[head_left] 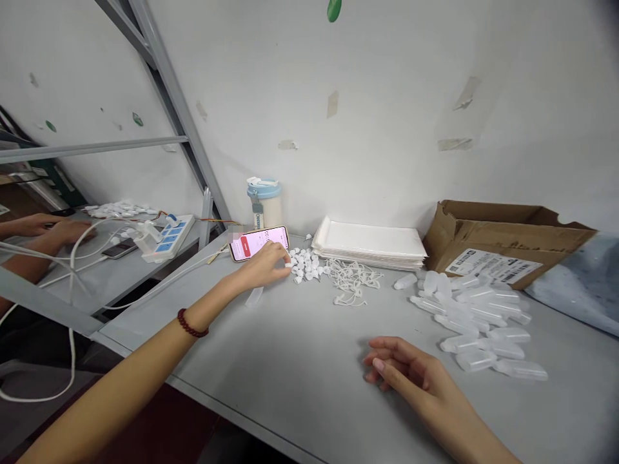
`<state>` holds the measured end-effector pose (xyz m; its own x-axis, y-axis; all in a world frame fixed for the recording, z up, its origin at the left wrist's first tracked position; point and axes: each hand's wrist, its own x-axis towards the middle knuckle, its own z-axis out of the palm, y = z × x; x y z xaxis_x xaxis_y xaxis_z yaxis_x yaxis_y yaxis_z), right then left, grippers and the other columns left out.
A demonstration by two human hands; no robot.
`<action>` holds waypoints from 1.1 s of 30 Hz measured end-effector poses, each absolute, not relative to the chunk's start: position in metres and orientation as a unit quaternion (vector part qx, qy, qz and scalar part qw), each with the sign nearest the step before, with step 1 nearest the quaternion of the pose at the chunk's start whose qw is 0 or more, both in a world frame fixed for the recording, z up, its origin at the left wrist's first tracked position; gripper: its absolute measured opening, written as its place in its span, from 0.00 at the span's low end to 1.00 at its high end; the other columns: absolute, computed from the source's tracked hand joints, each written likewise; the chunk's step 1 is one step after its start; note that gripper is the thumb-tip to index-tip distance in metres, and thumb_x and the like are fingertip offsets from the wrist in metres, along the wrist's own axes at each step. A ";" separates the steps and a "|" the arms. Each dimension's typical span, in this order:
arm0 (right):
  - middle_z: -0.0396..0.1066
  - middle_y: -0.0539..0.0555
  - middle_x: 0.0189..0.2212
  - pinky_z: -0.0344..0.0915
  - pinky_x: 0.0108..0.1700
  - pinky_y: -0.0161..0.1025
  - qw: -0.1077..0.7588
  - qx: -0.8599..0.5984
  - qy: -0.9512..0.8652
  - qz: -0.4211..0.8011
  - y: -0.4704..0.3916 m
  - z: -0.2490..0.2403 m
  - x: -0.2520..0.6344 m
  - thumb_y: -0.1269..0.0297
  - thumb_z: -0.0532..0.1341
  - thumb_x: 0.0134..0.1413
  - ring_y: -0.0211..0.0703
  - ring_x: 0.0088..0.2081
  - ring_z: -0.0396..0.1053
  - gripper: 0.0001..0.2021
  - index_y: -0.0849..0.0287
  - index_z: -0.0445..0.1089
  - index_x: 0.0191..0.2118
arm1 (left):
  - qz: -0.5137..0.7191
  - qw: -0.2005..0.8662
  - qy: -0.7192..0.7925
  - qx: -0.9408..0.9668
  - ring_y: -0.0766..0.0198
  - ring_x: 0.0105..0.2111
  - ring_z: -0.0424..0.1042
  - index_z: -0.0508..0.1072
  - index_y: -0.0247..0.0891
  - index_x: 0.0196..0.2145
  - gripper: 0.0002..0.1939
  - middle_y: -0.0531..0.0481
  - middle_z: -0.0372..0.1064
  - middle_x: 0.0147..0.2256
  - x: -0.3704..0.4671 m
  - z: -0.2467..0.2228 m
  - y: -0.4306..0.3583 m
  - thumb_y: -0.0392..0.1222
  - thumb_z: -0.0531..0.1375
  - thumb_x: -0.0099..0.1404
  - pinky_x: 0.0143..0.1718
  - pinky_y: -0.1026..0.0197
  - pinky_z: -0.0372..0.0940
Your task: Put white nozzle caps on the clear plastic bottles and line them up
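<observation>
My left hand [265, 265] reaches to the near left edge of a pile of small white caps [305, 265], fingertips pinched on a white cap, just in front of a phone [245, 247] with a lit pink screen. A translucent piece [254, 296] lies beneath that wrist. My right hand [403, 370] is at the right front, palm turned inward, fingers loosely curled and apart, holding nothing. White looped cords [352, 277] lie right of the caps. Several translucent plastic tubes [476, 312] are heaped farther right.
A stack of white envelopes [370, 243] and a blue-lidded cup [265, 201] stand by the wall. An open cardboard box [503, 238] is at the back right. Left are a metal frame [169, 84], a power strip [169, 238], cables and another person's hands [60, 232].
</observation>
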<state>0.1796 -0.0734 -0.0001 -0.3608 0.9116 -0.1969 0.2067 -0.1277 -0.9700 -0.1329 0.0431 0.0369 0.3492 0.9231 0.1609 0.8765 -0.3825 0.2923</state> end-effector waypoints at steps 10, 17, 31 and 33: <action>0.75 0.57 0.33 0.72 0.39 0.43 0.326 -0.489 -0.579 0.565 -0.076 0.001 0.178 0.47 0.62 0.50 0.47 0.33 0.74 0.21 0.58 0.72 0.42 | 0.169 0.091 0.635 0.748 0.52 0.44 0.69 0.71 0.36 0.47 0.22 0.43 0.71 0.44 -0.153 0.052 0.020 0.52 0.55 0.60 0.44 0.54 0.65; 0.74 0.58 0.36 0.71 0.38 0.40 0.302 -0.475 -0.590 0.579 -0.074 -0.006 0.179 0.47 0.60 0.53 0.45 0.34 0.74 0.21 0.59 0.70 0.45 | 0.071 0.215 0.588 0.777 0.52 0.54 0.63 0.64 0.45 0.55 0.33 0.47 0.61 0.57 -0.192 0.047 -0.015 0.54 0.64 0.53 0.51 0.58 0.62; 0.75 0.57 0.35 0.71 0.40 0.40 0.308 -0.479 -0.589 0.573 -0.073 -0.004 0.178 0.48 0.62 0.52 0.44 0.33 0.74 0.20 0.58 0.71 0.43 | 0.085 0.259 0.559 0.783 0.59 0.43 0.65 0.66 0.42 0.52 0.26 0.47 0.64 0.51 -0.188 0.038 -0.017 0.51 0.63 0.56 0.46 0.59 0.63; 0.75 0.57 0.35 0.71 0.39 0.40 0.308 -0.481 -0.590 0.571 -0.073 -0.005 0.177 0.48 0.61 0.52 0.44 0.33 0.74 0.19 0.58 0.71 0.43 | 0.086 0.262 0.550 0.788 0.59 0.42 0.65 0.66 0.43 0.52 0.26 0.47 0.63 0.51 -0.184 0.037 -0.018 0.51 0.63 0.56 0.47 0.59 0.62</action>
<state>0.1774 -0.0730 -0.0045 -0.3466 0.9194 -0.1858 0.2159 -0.1145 -0.9697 -0.1838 -0.0183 0.0373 0.3805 0.9121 -0.1527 0.8221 -0.2579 0.5076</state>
